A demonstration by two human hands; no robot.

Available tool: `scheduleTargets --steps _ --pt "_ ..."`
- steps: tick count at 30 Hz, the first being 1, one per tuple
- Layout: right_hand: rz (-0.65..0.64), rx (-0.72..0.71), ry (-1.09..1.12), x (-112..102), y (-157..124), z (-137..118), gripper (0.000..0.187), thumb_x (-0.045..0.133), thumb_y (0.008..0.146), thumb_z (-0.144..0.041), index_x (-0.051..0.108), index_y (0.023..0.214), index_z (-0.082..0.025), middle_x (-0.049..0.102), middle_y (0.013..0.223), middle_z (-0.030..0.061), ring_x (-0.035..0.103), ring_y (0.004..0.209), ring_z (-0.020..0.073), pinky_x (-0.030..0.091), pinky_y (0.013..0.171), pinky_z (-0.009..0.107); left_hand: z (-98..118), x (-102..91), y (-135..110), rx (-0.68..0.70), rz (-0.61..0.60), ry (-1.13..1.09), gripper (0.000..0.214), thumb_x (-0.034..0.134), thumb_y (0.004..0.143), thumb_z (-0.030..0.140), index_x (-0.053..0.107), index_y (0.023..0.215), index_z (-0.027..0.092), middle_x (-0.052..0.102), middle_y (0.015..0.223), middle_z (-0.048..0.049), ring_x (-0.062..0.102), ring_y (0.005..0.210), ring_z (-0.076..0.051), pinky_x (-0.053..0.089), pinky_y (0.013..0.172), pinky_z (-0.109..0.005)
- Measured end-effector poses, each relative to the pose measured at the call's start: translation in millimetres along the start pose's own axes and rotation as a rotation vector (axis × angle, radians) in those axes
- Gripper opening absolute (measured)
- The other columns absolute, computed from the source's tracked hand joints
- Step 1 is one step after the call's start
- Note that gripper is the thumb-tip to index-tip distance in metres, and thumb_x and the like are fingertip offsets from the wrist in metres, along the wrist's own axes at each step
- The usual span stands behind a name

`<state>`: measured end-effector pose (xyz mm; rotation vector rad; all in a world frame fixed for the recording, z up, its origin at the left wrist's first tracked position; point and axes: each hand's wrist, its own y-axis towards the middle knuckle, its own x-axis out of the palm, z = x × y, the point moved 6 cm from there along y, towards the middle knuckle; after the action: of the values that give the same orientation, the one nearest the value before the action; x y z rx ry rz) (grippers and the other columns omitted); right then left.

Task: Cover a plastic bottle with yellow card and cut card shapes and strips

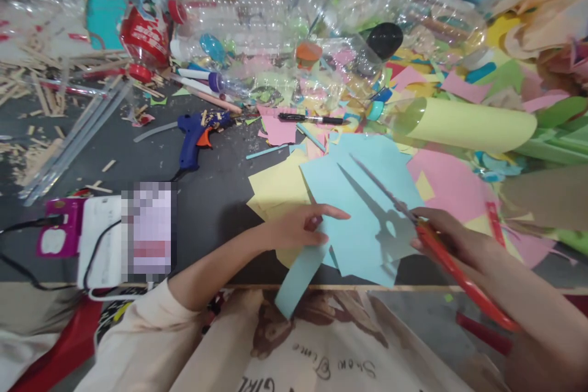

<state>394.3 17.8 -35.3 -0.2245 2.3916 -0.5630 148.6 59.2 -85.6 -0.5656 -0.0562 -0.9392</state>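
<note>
My left hand [298, 228] pinches a narrow strip of light blue paper [296, 277] that hangs down over the table's front edge. My right hand [452, 239] grips red-handled scissors [413, 217] whose blades point up and left over a light blue sheet [362, 196]. The scissors cast a shadow on that sheet. Yellow paper [275, 187] lies under the blue sheet on its left, pink paper [452, 180] on its right.
A blue glue gun [195, 135] lies left of the papers. A black pen [310, 117], clear plastic bottles [275, 18], a rolled yellow-green sheet [468, 125] and paper scraps crowd the back. A white device [98, 233] with cables sits at the left front. Wooden sticks [37, 92] litter the far left.
</note>
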Motion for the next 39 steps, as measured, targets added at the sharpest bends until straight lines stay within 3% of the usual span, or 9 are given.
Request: scheduleTargets --steps 3,7,12,15,25,32,34,37,39 --pt "-0.142 0.121 -0.291 11.7 11.0 -3.7 0.037 0.045 0.091 -0.057 0.058 0.111 -0.028 0.075 0.085 0.0087 0.071 0.072 0.0289 0.053 0.065 0.037 3.5 -17.6 -3.4 0.129 0.248 0.042 0.047 0.066 0.086 0.039 0.061 0.129 0.021 0.060 0.086 0.0002 0.036 0.052 -0.005 0.029 0.049 -0.021" --pt "-0.151 0.190 -0.359 9.9 12.5 -2.9 0.042 0.037 0.087 -0.060 0.055 0.108 -0.027 0.076 0.083 0.0102 0.073 0.074 0.0327 0.054 0.066 0.039 15.5 -38.7 -15.3 0.351 0.548 0.231 0.036 0.062 0.090 0.043 0.065 0.121 0.023 0.064 0.122 -0.0069 0.041 0.056 -0.004 0.036 0.049 -0.019" --pt "-0.057 0.196 -0.379 -3.9 6.3 3.7 0.044 0.040 0.082 -0.066 0.055 0.103 -0.030 0.076 0.078 0.0067 0.072 0.069 0.0317 0.052 0.061 0.038 16.2 -61.2 -24.9 0.426 0.747 0.221 0.035 0.066 0.089 0.040 0.065 0.120 0.023 0.071 0.107 -0.0056 0.035 0.045 -0.002 0.031 0.041 -0.018" --pt "0.047 0.151 -0.420 -9.1 11.3 -3.2 0.050 0.043 0.077 -0.066 0.056 0.106 -0.027 0.075 0.076 0.0082 0.069 0.061 0.0315 0.050 0.057 0.038 13.8 -74.0 -28.4 0.430 0.835 0.192 0.037 0.069 0.085 0.031 0.066 0.120 0.022 0.074 0.098 -0.0050 0.048 0.051 -0.006 0.038 0.045 -0.018" --pt "0.275 -0.015 -0.651 -12.3 53.1 -4.3 0.050 0.046 0.079 -0.048 0.062 0.114 -0.016 0.075 0.092 0.0191 0.071 0.080 0.0350 0.049 0.061 0.038 20.2 -88.3 -29.0 0.477 0.810 0.183 0.050 0.061 0.086 0.026 0.053 0.135 0.021 0.069 0.132 -0.0135 0.071 0.109 -0.022 0.060 0.080 -0.028" --pt "0.417 -0.155 -0.569 -24.0 38.2 -40.6 0.052 0.041 0.090 -0.057 0.068 0.104 -0.015 0.073 0.095 0.0203 0.069 0.086 0.0346 0.051 0.073 0.045 23.1 -95.6 -26.7 0.497 0.775 0.215 0.087 0.074 0.082 0.043 0.025 0.152 0.030 0.066 0.133 -0.0146 0.072 0.110 -0.027 0.062 0.071 -0.028" --pt "0.246 -0.215 -0.283 -0.8 45.1 -62.5 0.044 0.047 0.089 -0.058 0.067 0.094 -0.019 0.073 0.090 0.0132 0.069 0.078 0.0259 0.051 0.069 0.037 28.2 -89.7 -22.7 0.510 0.747 0.219 0.087 0.075 0.081 0.047 0.026 0.151 0.031 0.065 0.134 -0.0143 0.071 0.111 -0.028 0.061 0.069 -0.027" --pt "-0.297 -0.256 0.048 66.9 61.8 -92.1 0.034 0.050 0.091 -0.052 0.063 0.089 -0.020 0.067 0.076 0.0018 0.057 0.060 0.0141 0.044 0.057 0.028 36.8 -77.3 -12.9 0.559 0.697 0.244 0.082 0.072 0.084 0.051 0.028 0.150 0.033 0.065 0.133 -0.0131 0.073 0.103 -0.025 0.061 0.069 -0.028" --pt "-0.366 -0.287 0.215 95.9 75.2 -105.7 0.036 0.057 0.087 -0.053 0.054 0.072 -0.020 0.051 0.061 -0.0050 0.045 0.054 0.0098 0.036 0.053 0.025 40.9 -72.6 -7.5 0.602 0.683 0.280 0.079 0.070 0.085 0.053 0.029 0.150 0.034 0.066 0.129 -0.0118 0.074 0.096 -0.023 0.061 0.068 -0.028"
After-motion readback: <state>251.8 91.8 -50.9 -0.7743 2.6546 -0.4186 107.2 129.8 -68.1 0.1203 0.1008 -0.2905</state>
